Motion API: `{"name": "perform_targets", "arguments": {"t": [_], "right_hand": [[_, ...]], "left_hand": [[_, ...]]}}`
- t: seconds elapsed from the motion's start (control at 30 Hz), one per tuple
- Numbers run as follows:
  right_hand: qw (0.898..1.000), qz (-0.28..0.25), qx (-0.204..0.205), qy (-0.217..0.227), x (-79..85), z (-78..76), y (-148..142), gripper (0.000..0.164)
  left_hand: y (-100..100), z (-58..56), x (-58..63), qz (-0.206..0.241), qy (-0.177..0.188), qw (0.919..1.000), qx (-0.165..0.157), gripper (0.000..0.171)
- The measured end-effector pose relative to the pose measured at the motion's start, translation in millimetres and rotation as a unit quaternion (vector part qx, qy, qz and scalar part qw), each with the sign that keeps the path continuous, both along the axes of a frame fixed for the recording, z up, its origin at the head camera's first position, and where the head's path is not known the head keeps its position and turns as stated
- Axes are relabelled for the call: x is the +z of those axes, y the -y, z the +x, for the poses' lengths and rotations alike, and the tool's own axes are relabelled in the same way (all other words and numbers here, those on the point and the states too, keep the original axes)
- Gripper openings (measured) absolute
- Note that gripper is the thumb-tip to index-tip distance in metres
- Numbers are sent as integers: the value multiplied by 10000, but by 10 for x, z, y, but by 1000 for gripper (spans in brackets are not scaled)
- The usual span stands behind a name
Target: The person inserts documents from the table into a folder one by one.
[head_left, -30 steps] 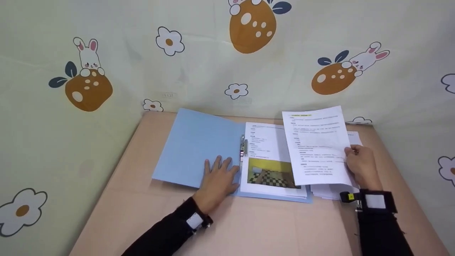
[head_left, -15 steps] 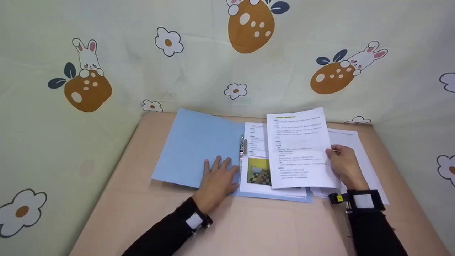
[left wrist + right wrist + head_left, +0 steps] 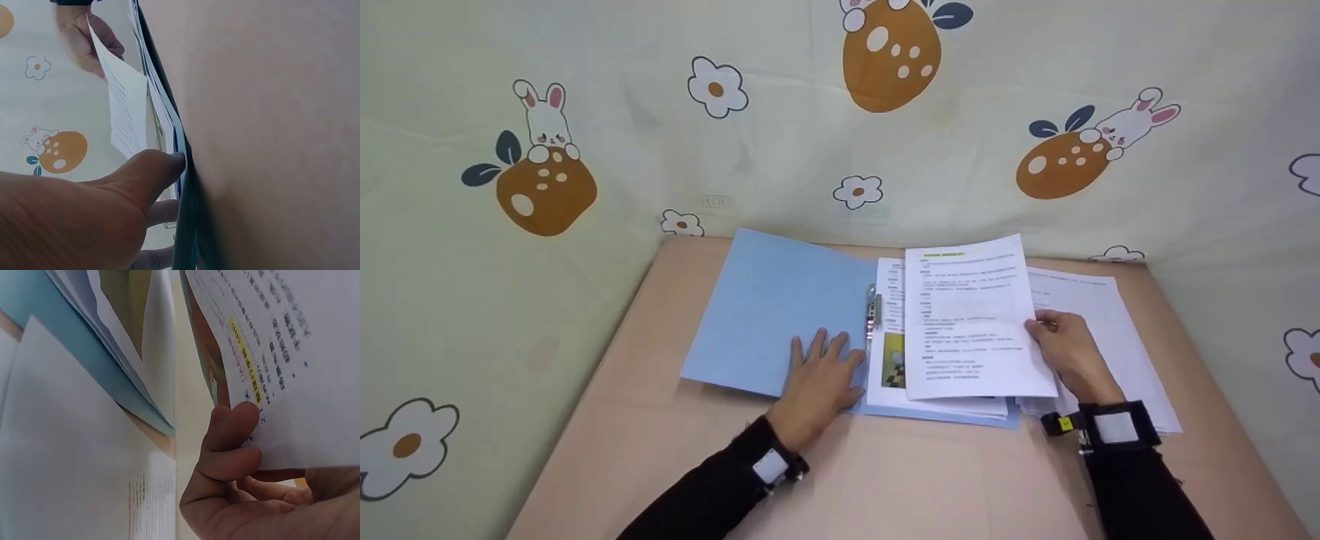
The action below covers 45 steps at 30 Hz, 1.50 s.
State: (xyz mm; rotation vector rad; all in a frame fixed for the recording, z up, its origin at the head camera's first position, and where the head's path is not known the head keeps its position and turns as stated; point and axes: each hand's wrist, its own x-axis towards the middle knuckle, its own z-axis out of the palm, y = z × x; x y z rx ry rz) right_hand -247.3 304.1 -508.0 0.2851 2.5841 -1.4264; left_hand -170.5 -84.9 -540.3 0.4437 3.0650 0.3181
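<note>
A blue folder (image 3: 780, 307) lies spread out on the table, with a metal clip (image 3: 874, 311) along its spine. My left hand (image 3: 817, 386) rests on the folder's lower edge near the spine, fingers spread. In the left wrist view its thumb (image 3: 163, 163) lies at the folder's edge. My right hand (image 3: 1069, 352) pinches the right edge of a printed sheet (image 3: 971, 322) with a yellow-highlighted heading. That sheet is raised over the papers (image 3: 891, 300) in the folder and hides most of their top page, including much of its colour picture. In the right wrist view, fingers (image 3: 230, 464) curl against the sheet.
Loose printed papers (image 3: 1117, 337) lie right of the folder, partly under my right hand and forearm. A patterned cloth wall (image 3: 780, 150) stands close behind the table (image 3: 907, 480), whose peach surface extends in front of the folder.
My right hand has carried the sheet leftward over the folder, covering more of the page beneath and uncovering the loose papers at the right. My left hand has stayed in place.
</note>
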Motion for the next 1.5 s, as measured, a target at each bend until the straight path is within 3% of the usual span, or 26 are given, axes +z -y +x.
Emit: {"name": "perform_targets", "arguments": {"t": [0.27,0.73,1.03,1.33,1.5], "right_hand": [[9998,-156,50,-112,-50,1,72,57],[9988,-254,428,1,-69,32,171,60],[9980,-349,525,-58,-125,60,226,58],[9979,-369,518,-154,-184,48,282,55],[9974,-414,572,-142,-194,51,300,55]], "left_hand": [[14,-3,-1,-36,-163,9998,-61,54],[-7,-10,11,-111,39,9999,10,54],[4,2,-10,-58,28,10000,-35,54],[-5,-5,0,-143,-218,9997,-31,53],[-5,0,-12,-113,-148,9998,-24,54]]}}
